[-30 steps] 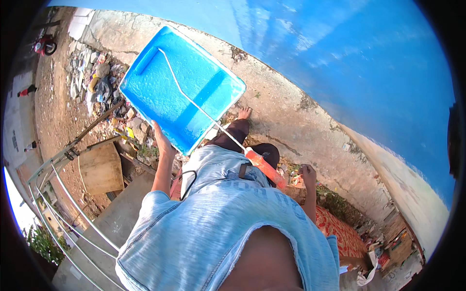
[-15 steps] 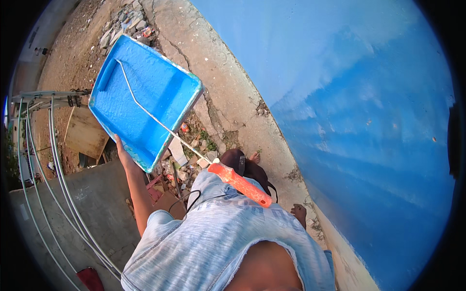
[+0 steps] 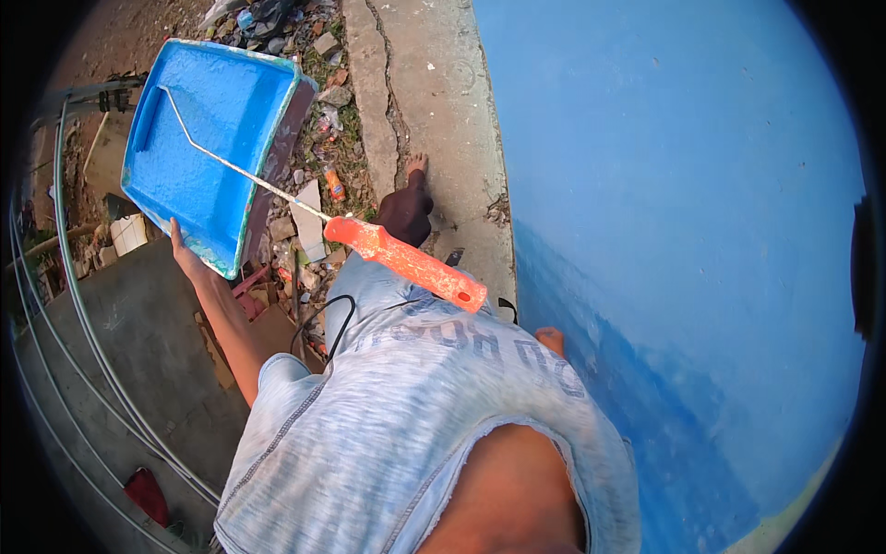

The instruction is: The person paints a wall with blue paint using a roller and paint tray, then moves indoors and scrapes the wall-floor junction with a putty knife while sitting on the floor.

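Grasping the paint tray (image 3: 249, 102) with the left hand (image 3: 192, 263), by the edge nearest the forearm: thumb laid against the wall, other fingers out of sight, presumably spread underneath. Well to the right of the tray and not touching it, showing just a small part of the right hand (image 3: 551, 341) past the shirt (image 3: 434, 397); impossible to tell whether clenched or released.

Inside the tray, coated with wet-looking blue paint; probably slick along the smeared rim and prone to slop if tipped. Likely stiff and light in itself, but heavier with paint and awkward one-handed; better supported from below than pinched.

Resting with its head in the tray, wire over the right rim, orange handle jutting free: a paint roller (image 3: 406, 265). Probably light and rigid, best taken around the handle's middle, clear of the wet wire.

Farther out: rubble (image 3: 281, 229) beneath and right of the tray, then a cracked concrete strip (image 3: 457, 102), then a blue wall (image 3: 664, 185); below-left of the tray, metal rails (image 3: 101, 355).
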A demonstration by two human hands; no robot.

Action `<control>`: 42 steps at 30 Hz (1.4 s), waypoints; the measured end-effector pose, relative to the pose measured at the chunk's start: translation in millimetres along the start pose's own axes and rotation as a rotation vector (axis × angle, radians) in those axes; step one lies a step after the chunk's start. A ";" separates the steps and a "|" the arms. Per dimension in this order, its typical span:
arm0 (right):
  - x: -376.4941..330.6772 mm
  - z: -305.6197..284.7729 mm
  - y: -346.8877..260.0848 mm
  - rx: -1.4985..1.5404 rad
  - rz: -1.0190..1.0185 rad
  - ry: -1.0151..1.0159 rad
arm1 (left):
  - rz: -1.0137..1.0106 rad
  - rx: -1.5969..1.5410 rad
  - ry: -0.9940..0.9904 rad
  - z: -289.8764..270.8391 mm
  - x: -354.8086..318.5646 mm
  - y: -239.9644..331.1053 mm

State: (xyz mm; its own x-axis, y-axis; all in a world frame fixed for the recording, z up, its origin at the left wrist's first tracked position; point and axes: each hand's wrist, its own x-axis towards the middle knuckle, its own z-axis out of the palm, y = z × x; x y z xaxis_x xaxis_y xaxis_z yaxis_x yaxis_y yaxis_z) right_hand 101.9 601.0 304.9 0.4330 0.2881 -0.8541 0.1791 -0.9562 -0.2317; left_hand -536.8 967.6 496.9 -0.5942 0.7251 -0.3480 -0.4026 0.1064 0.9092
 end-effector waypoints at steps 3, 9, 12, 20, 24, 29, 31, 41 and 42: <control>10.9 12.2 -113.3 0.107 -0.033 -0.066 | 0.017 0.040 0.018 36.8 65.5 27.5; 65.8 1.4 -263.7 0.268 0.113 -0.169 | -0.025 0.039 0.133 123.8 182.3 85.8; 84.2 -10.1 -335.0 -0.002 -0.040 -0.162 | 0.052 0.062 0.131 166.7 248.0 93.2; 245.5 -5.9 -538.3 -0.175 -0.159 -0.271 | 0.044 0.048 0.299 251.9 372.7 96.5; 266.3 13.5 -787.1 -0.190 -0.288 -0.101 | 0.003 -0.012 0.440 284.2 396.8 104.6; 234.8 11.8 -1103.8 -0.085 -0.607 -0.205 | 0.062 -0.023 0.588 319.2 447.0 104.2; 241.7 11.1 -1174.8 -0.038 -0.638 -0.208 | 0.019 -0.113 0.606 363.0 470.5 112.9; 354.7 -20.1 -1275.4 -0.254 -0.144 -0.183 | 0.082 -0.130 0.662 531.4 752.6 143.6; 344.1 -21.6 -1300.3 -0.314 -0.086 -0.182 | 0.106 -0.094 0.652 531.6 784.8 151.3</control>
State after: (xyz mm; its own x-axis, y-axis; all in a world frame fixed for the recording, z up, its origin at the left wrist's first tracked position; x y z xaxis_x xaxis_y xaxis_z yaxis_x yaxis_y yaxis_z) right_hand 37.1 1944.6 322.3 0.2459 0.3254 -0.9130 0.4826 -0.8580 -0.1759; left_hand -693.8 1914.5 482.8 -0.9214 0.1653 -0.3518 -0.3603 -0.0237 0.9325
